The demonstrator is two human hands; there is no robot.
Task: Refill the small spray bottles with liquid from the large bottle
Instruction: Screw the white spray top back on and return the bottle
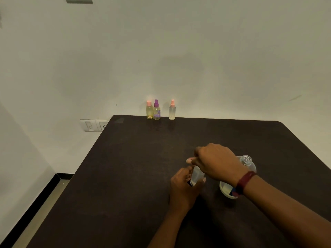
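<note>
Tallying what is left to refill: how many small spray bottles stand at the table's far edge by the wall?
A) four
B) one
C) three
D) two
C: three stand there, the yellowish bottle, the purple-topped bottle beside it and the pale bottle set apart to their right. One more, the clear small bottle, is gripped by the left hand and the right hand.
</note>
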